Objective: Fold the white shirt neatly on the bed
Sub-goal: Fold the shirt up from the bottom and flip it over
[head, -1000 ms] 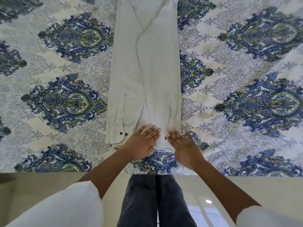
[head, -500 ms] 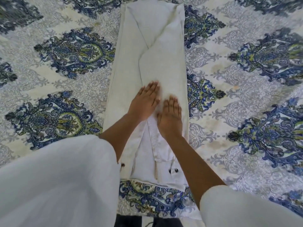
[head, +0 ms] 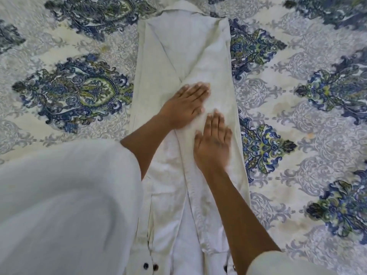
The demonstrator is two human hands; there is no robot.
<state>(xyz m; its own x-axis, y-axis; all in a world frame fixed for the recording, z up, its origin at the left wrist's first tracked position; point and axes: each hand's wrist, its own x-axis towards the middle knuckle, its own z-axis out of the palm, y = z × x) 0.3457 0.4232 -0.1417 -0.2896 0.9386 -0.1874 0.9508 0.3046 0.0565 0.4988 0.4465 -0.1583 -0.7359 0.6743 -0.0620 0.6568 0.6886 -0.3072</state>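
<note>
The white shirt [head: 186,48] lies lengthwise on the bed as a narrow strip, both sides and sleeves folded inward, collar at the far end. Dark cuff buttons show at its near end. My left hand [head: 183,107] lies flat on the middle of the shirt, fingers straight and pointing up-right across the crossing sleeves. My right hand [head: 213,143] presses flat just below and to the right of it, fingers pointing away from me. Neither hand grips any cloth.
The bedspread [head: 297,116] is white and grey with large blue-green paisley medallions on both sides of the shirt. My white left sleeve [head: 65,205] fills the lower left and hides part of the shirt's near left edge.
Both hands have slid from the shirt's near hem up along its middle, staying flat on the cloth. The view has moved forward over the bed.
</note>
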